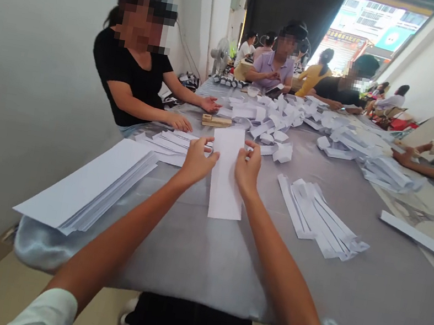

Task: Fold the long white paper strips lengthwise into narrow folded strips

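Observation:
A long white sheet of paper (226,184) is held upright in front of me, over the grey cloth. My left hand (199,164) grips its left edge between thumb and curled fingers. On the opposite edge, my right hand (249,171) has its fingers bent and closed on the paper. To the left lies a thick stack of long white sheets (102,179), fanned along one side. Folded paper strips (316,216) lie in a loose pile to the right of my right hand. More white strips (167,145) are spread just beyond my left hand.
A wooden block (216,121) rests beyond the sheet, beside a large heap of folded white papers (276,114). At the left, a co-worker in black (139,81) has both hands over the table (184,252). Other people sit farther back; another's arms (423,159) reach in from the right.

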{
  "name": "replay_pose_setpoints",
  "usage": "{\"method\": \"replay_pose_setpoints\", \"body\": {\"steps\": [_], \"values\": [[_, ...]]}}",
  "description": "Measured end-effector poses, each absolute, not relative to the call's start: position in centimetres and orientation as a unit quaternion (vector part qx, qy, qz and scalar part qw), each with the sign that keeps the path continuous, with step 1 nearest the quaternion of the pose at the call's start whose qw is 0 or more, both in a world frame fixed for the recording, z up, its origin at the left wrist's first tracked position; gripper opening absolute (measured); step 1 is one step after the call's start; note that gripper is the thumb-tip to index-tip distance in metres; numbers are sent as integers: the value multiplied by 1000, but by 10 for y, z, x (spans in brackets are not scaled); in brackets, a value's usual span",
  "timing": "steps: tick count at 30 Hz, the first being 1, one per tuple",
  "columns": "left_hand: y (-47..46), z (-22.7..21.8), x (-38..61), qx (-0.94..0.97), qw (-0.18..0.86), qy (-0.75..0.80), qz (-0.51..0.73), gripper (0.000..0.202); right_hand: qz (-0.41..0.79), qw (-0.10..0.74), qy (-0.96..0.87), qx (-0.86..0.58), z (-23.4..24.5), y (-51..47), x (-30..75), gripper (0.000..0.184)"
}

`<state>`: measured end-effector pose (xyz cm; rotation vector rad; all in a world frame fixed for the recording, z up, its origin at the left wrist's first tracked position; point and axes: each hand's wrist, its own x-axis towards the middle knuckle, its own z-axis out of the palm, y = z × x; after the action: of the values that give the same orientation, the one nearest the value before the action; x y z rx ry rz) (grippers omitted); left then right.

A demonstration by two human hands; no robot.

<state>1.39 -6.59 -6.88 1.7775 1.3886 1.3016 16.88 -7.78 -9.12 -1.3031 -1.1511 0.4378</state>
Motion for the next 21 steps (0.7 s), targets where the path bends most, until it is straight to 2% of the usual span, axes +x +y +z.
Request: {"method": "replay_pose_setpoints", "body": {"steps": [4, 10, 16, 21], "values": [[-45, -53, 35, 675, 326, 490, 446, 42, 180, 609, -507, -583, -85, -76, 174, 27], [-38, -47, 50, 611, 481, 439, 450, 51, 114, 605, -523, -589, -85, -73, 187, 35], [-39, -53, 53, 582, 518, 412, 472, 56, 176, 579, -507, -614, -89, -69, 193, 39], [-39, -56, 55, 590, 513, 405, 475, 41, 241, 540, -500, -632, -90, -69, 191, 34]]}}
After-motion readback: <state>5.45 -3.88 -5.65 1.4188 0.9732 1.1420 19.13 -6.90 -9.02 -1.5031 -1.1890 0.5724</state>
